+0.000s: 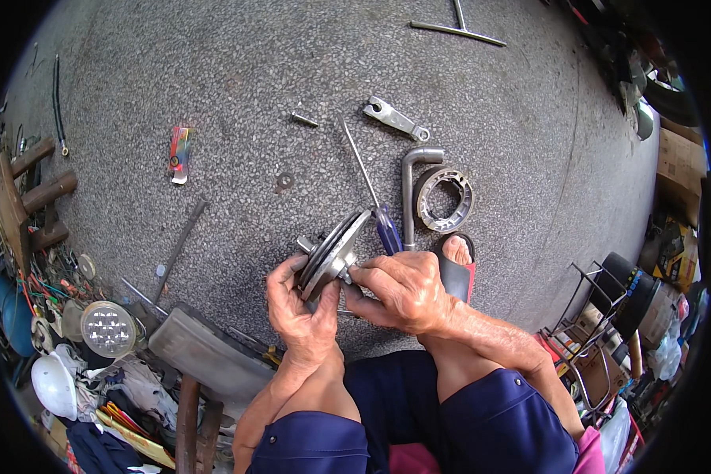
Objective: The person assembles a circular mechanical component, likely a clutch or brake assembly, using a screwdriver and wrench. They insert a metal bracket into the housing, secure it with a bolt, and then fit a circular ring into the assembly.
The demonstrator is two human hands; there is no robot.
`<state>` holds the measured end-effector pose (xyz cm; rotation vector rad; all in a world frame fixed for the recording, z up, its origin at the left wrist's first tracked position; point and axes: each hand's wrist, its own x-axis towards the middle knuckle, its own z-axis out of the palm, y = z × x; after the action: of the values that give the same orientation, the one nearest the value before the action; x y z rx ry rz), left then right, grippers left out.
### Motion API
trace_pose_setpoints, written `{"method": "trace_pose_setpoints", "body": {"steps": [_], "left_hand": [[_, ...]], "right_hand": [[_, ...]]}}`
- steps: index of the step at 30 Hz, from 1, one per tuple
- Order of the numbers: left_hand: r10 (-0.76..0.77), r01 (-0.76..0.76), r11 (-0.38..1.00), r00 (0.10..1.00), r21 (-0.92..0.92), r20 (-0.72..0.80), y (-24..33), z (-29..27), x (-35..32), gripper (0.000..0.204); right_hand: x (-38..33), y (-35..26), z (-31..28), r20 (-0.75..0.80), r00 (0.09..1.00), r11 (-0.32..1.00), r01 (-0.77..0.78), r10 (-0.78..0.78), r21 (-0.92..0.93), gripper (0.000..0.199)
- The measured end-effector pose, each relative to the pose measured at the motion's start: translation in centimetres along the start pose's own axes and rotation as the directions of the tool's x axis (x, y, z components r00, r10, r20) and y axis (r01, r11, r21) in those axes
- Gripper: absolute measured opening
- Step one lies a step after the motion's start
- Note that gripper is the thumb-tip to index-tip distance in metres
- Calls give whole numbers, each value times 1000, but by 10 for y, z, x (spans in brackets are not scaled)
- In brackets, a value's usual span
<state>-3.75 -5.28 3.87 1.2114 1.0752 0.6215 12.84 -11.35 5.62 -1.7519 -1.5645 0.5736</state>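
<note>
1. The left hand [302, 316] has its fingers curled closed around the edge of a round metal plate [336, 259].
2. The right hand [407, 291] has thumb and fingers closed on the plate's centre stub.
3. The plate is tilted, above the floor [237, 103], in front of the knees.
4. Beyond the right hand lie a screwdriver [387, 230], a bent metal bar [408, 193] and a metal ring [466, 201], the ring just beside the bar.
</note>
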Motion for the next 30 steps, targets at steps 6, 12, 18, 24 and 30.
{"method": "trace_pose_setpoints", "body": {"steps": [6, 12, 18, 24, 30], "left_hand": [[-42, 42, 999, 999, -10, -11, 3, -1, 2, 50], [-183, 189, 968, 982, -163, 55, -3, -5, 20, 58], [-291, 326, 859, 945, -395, 148, -31, -11, 51, 57], [-467, 449, 712, 877, -540, 113, -38, -29, 68, 37], [-555, 433, 607, 831, -666, 34, -40, -96, 77, 36]], "right_hand": [[0, 3, 8, -65, 995, 996, -78, 82, 53, 24], [23, 4, 7, 10, 997, 996, -81, 82, -41, 27], [53, 24, 20, 78, 996, 990, -20, 32, -142, 28], [67, 34, 18, 133, 980, 989, -151, 149, 2, 24], [37, 52, -11, 60, 806, 802, -592, 589, 84, 21]]}}
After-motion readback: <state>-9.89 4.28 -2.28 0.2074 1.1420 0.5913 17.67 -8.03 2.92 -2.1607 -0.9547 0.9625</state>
